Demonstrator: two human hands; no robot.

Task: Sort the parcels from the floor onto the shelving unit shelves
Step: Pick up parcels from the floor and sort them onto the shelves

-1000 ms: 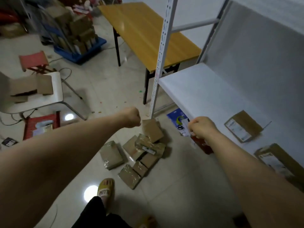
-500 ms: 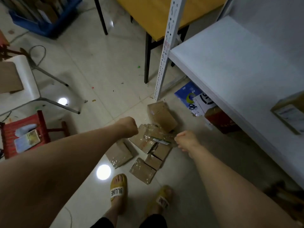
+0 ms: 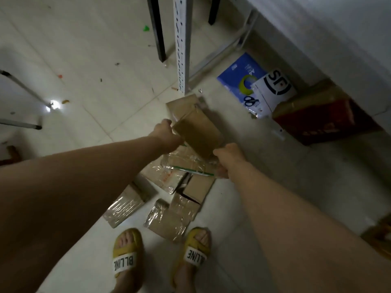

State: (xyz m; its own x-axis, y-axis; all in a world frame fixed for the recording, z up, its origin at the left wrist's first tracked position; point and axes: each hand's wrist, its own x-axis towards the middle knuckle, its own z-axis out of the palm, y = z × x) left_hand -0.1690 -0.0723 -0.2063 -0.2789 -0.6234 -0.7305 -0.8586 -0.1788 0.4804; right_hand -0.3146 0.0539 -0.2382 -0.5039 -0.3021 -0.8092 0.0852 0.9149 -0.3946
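head view: both arms reach down toward the floor (image 3: 84,60). the left hand (image 3: 167,134) grips the left edge of a brown parcel (image 3: 198,134), thumb on top, and the parcel is tilted and raised off the heap below it. the right hand (image 3: 230,158) is at that parcel's near right corner with its fingers curled downward; i cannot tell whether it holds this parcel or the one underneath. directly beneath and between the hands lies a film-wrapped parcel with a green stripe (image 3: 186,163). closer to the body than the hands, more taped parcels lie on the floor: one below the left forearm (image 3: 124,205), a small one (image 3: 198,188) and another by the feet (image 3: 167,220). just beyond the left hand a further brown parcel (image 3: 182,104) lies at the foot of the white perforated shelving upright (image 3: 182,43). beyond the right hand, under the white shelf (image 3: 317,28), are a blue packet (image 3: 239,75), a white bag marked sf (image 3: 275,85) and a red box (image 3: 321,117). yellow slippers (image 3: 127,254) are at the bottom edge, nearest the body.
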